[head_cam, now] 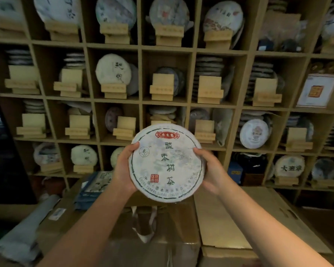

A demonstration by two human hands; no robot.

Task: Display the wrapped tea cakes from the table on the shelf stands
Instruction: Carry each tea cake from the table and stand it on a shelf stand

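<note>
both hands, left (124, 170) and right (210, 170), are pinching the cake (166, 162) by its side edges, upright, before the shelf (141, 101). wrapper looking slick; loosening either grip is risking a drop onto boxes (229, 218) below.

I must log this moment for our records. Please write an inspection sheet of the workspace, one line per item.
Surface: cardboard boxes below the hands; no table visible.
Job's things: wrapped tea cake held upright, facing the camera; several bare shelf stands, e.g. one.
Clutter: blue packets, grey roll.
Hands: left hand and right hand grip the cake's edges.
Cables: nothing seen.
Surroundings: wooden grid shelf holding many tea cakes.
</note>
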